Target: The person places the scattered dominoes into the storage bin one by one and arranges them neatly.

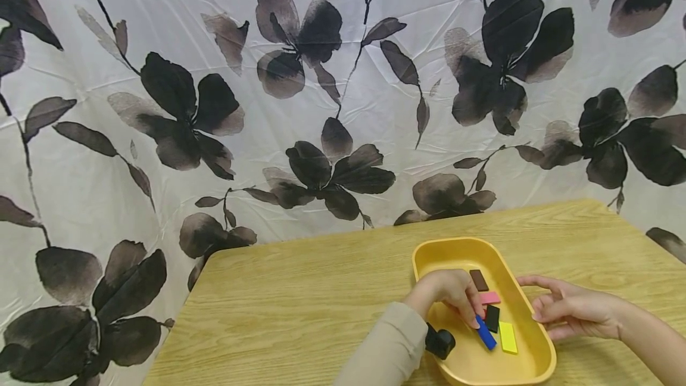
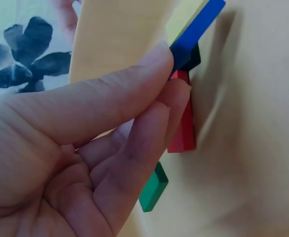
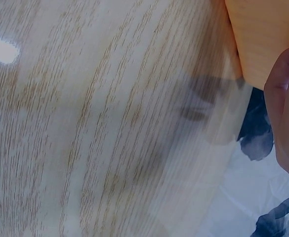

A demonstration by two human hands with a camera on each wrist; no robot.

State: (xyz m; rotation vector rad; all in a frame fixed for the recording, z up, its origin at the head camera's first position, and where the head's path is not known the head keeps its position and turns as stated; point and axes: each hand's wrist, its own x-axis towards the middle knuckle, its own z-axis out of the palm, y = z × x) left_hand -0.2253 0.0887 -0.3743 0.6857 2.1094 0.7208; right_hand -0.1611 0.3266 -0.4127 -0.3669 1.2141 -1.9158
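My left hand [image 1: 454, 292] reaches into a yellow plastic tray [image 1: 482, 244] and pinches a blue block [image 1: 486, 333] between thumb and fingertips. In the left wrist view the blue block [image 2: 199, 33] sticks out past the thumb, tilted over the other pieces. Close by it in the tray lie a black block [image 1: 492, 318], a yellow block [image 1: 508, 338] and a pink block [image 1: 490, 298]. Under the fingers a red block [image 2: 185, 128] and a green block [image 2: 154, 188] show. Against the tray's right outer wall rests my right hand [image 1: 581, 310], its fingers loosely bent.
A brown block [image 1: 479, 280] lies toward the tray's far end. The tray stands on a wood-grain table [image 1: 278, 308], near its right side. Behind the table hangs a white cloth [image 1: 396, 112] with dark flowers. A black device [image 1: 440, 343] sits at the left wrist.
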